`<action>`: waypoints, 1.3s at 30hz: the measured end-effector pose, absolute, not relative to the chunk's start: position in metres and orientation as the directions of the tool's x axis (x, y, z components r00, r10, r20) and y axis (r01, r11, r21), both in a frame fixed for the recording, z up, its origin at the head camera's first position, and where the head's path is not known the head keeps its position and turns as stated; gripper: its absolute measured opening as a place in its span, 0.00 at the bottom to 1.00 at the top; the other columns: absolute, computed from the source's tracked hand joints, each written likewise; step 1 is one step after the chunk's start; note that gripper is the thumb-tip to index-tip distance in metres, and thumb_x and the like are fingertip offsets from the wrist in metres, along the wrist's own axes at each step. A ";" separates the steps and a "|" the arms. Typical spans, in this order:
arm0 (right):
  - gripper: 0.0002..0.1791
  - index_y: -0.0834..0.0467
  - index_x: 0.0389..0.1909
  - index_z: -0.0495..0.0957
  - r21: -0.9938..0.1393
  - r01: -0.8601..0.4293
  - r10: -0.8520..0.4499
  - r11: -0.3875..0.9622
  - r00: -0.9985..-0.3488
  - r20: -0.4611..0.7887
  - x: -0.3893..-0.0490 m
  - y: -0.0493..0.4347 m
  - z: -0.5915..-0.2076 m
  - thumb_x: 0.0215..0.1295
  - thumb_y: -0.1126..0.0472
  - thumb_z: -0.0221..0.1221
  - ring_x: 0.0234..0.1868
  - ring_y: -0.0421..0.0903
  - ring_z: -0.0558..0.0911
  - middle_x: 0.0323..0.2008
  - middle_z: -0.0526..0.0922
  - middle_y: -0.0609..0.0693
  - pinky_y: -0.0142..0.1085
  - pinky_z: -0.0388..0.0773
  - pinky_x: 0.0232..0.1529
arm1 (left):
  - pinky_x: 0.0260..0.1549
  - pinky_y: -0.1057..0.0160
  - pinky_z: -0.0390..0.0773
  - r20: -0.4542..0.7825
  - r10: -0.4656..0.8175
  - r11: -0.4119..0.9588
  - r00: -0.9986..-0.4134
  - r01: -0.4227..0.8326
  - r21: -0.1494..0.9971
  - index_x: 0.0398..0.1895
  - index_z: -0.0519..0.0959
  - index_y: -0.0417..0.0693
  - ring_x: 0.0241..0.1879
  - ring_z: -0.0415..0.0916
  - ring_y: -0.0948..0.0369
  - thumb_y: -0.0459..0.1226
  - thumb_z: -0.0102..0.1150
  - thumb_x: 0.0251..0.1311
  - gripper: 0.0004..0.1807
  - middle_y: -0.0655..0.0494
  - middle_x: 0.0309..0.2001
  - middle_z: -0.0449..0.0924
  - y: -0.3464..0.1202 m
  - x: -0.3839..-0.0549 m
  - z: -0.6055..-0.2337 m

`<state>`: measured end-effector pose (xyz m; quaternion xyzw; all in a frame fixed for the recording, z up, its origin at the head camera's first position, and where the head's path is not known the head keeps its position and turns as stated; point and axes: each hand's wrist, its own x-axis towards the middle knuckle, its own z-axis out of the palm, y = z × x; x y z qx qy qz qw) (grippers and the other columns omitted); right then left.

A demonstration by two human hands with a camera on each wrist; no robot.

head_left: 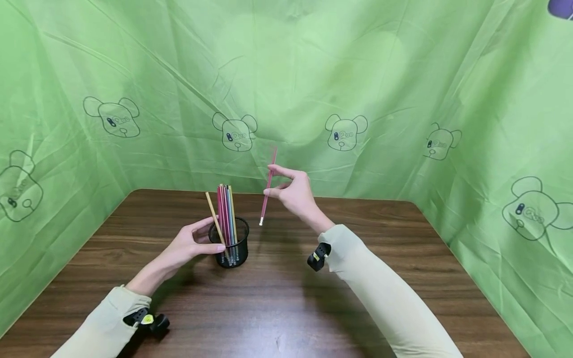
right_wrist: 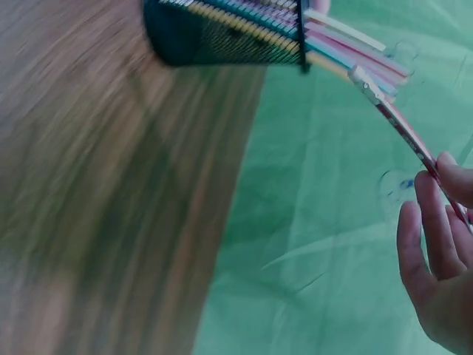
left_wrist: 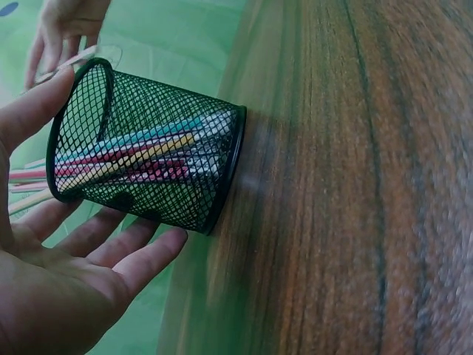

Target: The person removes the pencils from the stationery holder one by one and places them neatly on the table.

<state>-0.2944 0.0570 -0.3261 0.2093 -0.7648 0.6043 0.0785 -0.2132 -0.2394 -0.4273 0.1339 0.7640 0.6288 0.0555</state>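
A black mesh pencil cup (head_left: 241,248) stands upright on the table, with several coloured pencils (head_left: 227,214) leaning in it. My left hand (head_left: 183,246) holds the cup from its left side, thumb at the near rim and fingers along the mesh, as the left wrist view shows. One yellow pencil (head_left: 214,214) tilts left, apart from the bunch. Right of the cup and above the table, my right hand (head_left: 293,194) pinches a pink pencil (head_left: 265,204) between thumb and fingers. Its white eraser end points down, and the other end rises toward the green cloth.
A brown wood-grain table (head_left: 277,298) lies under both hands. Green cloth (head_left: 286,74) printed with bear heads hangs behind it and along both sides. Small black wrist devices (head_left: 319,256) sit at both sleeves.
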 end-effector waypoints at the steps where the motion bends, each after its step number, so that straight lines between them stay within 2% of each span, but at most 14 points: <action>1: 0.36 0.50 0.65 0.84 -0.898 -0.399 -0.222 0.184 -0.907 0.357 -0.296 0.060 -0.329 0.54 0.73 0.77 0.33 0.50 0.90 0.54 0.87 0.44 0.39 0.85 0.36 | 0.56 0.66 0.75 0.084 0.276 0.171 -0.958 0.135 0.976 0.82 0.60 0.41 0.67 0.73 0.43 0.35 0.76 0.60 0.49 0.37 0.73 0.70 -0.239 -0.213 -0.427; 9: 0.36 0.51 0.65 0.84 -0.912 -0.316 -0.233 0.259 -0.937 0.259 -0.301 0.076 -0.360 0.54 0.73 0.77 0.32 0.49 0.91 0.54 0.88 0.48 0.32 0.79 0.30 | 0.58 0.66 0.74 0.075 0.280 0.174 -0.957 0.128 0.976 0.83 0.58 0.40 0.68 0.71 0.42 0.35 0.76 0.61 0.50 0.37 0.74 0.68 -0.241 -0.210 -0.424; 15: 0.35 0.52 0.65 0.84 -0.901 -0.284 -0.264 0.327 -0.943 0.201 -0.299 0.079 -0.378 0.54 0.72 0.77 0.33 0.55 0.91 0.54 0.88 0.50 0.31 0.78 0.27 | 0.57 0.65 0.75 0.061 0.274 0.195 -0.960 0.118 0.974 0.83 0.57 0.42 0.66 0.74 0.43 0.36 0.76 0.61 0.51 0.37 0.73 0.70 -0.242 -0.212 -0.424; 19: 0.35 0.52 0.64 0.84 -0.888 -0.271 -0.276 0.371 -0.946 0.173 -0.297 0.080 -0.388 0.54 0.72 0.78 0.28 0.49 0.89 0.52 0.89 0.50 0.32 0.75 0.25 | 0.56 0.65 0.75 0.062 0.271 0.196 -0.960 0.119 0.973 0.83 0.58 0.41 0.66 0.74 0.43 0.37 0.76 0.61 0.51 0.37 0.73 0.70 -0.242 -0.212 -0.424; 22: 0.34 0.54 0.64 0.85 -0.886 -0.272 -0.300 0.376 -0.940 0.162 -0.298 0.081 -0.396 0.53 0.72 0.78 0.27 0.48 0.89 0.51 0.89 0.51 0.35 0.79 0.27 | 0.56 0.65 0.75 0.068 0.276 0.197 -0.959 0.125 0.972 0.83 0.58 0.40 0.67 0.74 0.44 0.37 0.76 0.61 0.51 0.36 0.73 0.70 -0.241 -0.212 -0.425; 29: 0.33 0.59 0.63 0.84 -0.903 -0.237 -0.343 0.359 -0.933 0.109 -0.295 0.083 -0.408 0.53 0.74 0.77 0.31 0.61 0.89 0.55 0.87 0.60 0.41 0.86 0.33 | 0.57 0.66 0.74 0.068 0.277 0.176 -0.958 0.120 0.977 0.83 0.59 0.41 0.68 0.72 0.44 0.36 0.76 0.60 0.50 0.38 0.73 0.70 -0.240 -0.214 -0.424; 36: 0.32 0.60 0.63 0.84 -0.922 -0.187 -0.390 0.340 -0.920 0.043 -0.295 0.081 -0.418 0.54 0.76 0.75 0.26 0.49 0.88 0.57 0.84 0.65 0.39 0.86 0.33 | 0.57 0.67 0.74 0.076 0.281 0.174 -0.957 0.129 0.976 0.83 0.59 0.39 0.68 0.72 0.42 0.35 0.76 0.60 0.50 0.36 0.73 0.69 -0.241 -0.213 -0.426; 39: 0.33 0.64 0.64 0.82 -0.932 -0.173 -0.413 0.318 -0.910 0.029 -0.296 0.080 -0.423 0.54 0.78 0.75 0.27 0.47 0.88 0.57 0.84 0.66 0.40 0.87 0.33 | 0.57 0.67 0.74 0.078 0.281 0.170 -0.957 0.130 0.977 0.82 0.59 0.40 0.68 0.72 0.43 0.35 0.77 0.60 0.50 0.37 0.73 0.69 -0.241 -0.214 -0.427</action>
